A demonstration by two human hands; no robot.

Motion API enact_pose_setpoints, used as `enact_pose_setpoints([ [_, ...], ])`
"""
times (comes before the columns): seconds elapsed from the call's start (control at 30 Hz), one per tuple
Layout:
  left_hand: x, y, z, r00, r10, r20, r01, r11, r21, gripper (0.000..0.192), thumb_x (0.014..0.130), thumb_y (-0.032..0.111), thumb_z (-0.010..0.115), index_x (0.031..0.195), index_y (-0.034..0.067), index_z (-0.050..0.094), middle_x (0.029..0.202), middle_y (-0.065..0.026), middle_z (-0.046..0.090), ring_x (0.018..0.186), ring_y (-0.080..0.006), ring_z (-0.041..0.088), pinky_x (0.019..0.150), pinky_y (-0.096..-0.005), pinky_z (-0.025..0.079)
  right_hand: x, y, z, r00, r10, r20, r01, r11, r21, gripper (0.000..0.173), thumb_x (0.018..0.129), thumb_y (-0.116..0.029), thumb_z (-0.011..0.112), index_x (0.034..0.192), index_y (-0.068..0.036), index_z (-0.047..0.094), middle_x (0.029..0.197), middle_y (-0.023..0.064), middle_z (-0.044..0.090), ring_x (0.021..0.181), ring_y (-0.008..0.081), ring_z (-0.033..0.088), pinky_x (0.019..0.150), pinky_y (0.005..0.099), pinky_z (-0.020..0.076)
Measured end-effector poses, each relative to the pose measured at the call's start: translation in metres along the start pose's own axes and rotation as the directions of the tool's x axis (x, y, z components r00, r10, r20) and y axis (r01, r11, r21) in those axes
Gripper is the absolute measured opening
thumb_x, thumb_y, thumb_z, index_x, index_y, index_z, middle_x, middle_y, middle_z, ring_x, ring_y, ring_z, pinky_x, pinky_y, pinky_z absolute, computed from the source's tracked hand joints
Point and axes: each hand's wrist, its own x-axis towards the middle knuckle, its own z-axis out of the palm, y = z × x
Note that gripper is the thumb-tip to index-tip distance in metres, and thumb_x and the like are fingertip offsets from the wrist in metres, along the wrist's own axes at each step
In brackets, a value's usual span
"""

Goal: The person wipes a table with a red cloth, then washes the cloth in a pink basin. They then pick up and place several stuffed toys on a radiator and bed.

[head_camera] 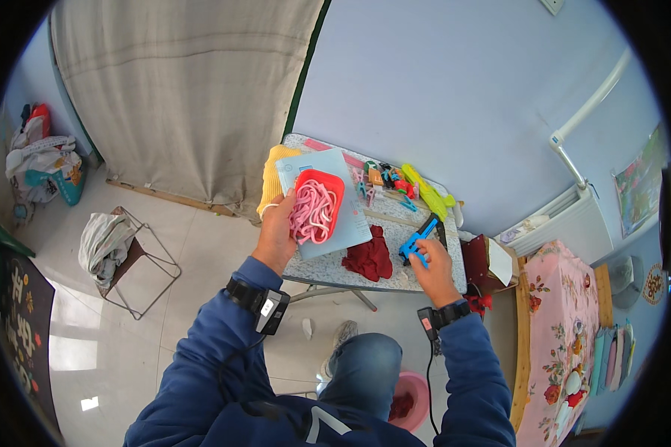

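Observation:
My left hand grips the left side of a red plastic tray filled with loosely coiled pink and white cord. Behind the tray is a pale blue booklet or folder; whether they touch is hard to tell. At the table's right side, my right hand has thumb and fingers closed on the handle of a blue and black toy gun. Between the hands, a crumpled dark red cloth lies on the speckled tabletop.
A yellow knitted cloth, clothes pegs, small toys and a yellow-green toy gun lie on the table. Left stands a stool with cloth on it. A pink basin sits on the floor near my leg.

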Motion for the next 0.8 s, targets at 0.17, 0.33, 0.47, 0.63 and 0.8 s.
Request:
enact_pose_setpoints([
  [0.17,-0.002,-0.006,0.004,0.998,0.047,0.045,-0.046,0.999,-0.014,0.028,0.100,0.020,0.047,0.119,0.000,0.052,0.110,-0.0106,0.064,0.093,-0.0196,0.067,0.079,-0.0326,0.057,0.043,-0.080,0.042,0.828,0.280,0.486,-0.527,0.682,0.506,0.024,0.096,-0.020,0.059,0.109,0.000,0.060,0.096,0.0098,0.067,0.066,0.0115,0.063,0.054,0.0217,0.0475],
  [0.33,-0.004,-0.002,0.009,0.996,0.081,0.034,-0.081,0.997,-0.009,0.027,0.100,0.019,0.050,0.119,0.000,0.052,0.110,-0.0095,0.063,0.094,-0.0173,0.065,0.078,-0.0304,0.055,0.069,-0.126,0.082,0.710,0.297,0.638,-0.672,0.558,0.487,0.025,0.094,-0.025,0.059,0.103,-0.002,0.061,0.084,0.0067,0.067,0.060,0.0114,0.063,0.048,0.0226,0.0459],
  [0.47,0.000,0.006,0.007,0.975,0.200,0.095,-0.172,0.955,-0.240,0.030,0.099,0.020,0.051,0.122,0.001,0.049,0.106,-0.0083,0.063,0.089,-0.0160,0.064,0.076,-0.0307,0.054,0.079,-0.128,0.089,0.765,0.289,0.575,-0.629,0.529,0.570,0.016,0.094,-0.013,0.053,0.096,0.000,0.063,0.077,0.0043,0.066,0.062,0.0106,0.063,0.051,0.0209,0.0464],
  [0.63,0.007,0.018,-0.015,0.986,0.125,-0.115,-0.106,0.982,0.156,0.038,0.096,0.015,0.054,0.129,0.000,0.040,0.099,-0.0089,0.062,0.083,-0.0165,0.063,0.072,-0.0323,0.055,0.098,-0.106,0.079,0.786,0.367,0.497,-0.613,0.565,0.552,0.017,0.093,-0.013,0.052,0.095,-0.001,0.063,0.076,0.0046,0.066,0.059,0.0105,0.061,0.049,0.0215,0.0464],
  [0.8,0.010,0.026,-0.019,0.976,0.073,-0.203,-0.013,0.959,0.284,0.036,0.096,0.013,0.054,0.129,0.002,0.044,0.106,-0.0108,0.063,0.087,-0.0182,0.065,0.073,-0.0334,0.055,0.120,-0.063,0.069,0.800,0.441,0.407,-0.600,0.603,0.526,0.019,0.091,-0.015,0.054,0.086,-0.002,0.066,0.076,0.0054,0.067,0.055,0.0111,0.060,0.045,0.0235,0.0448],
])
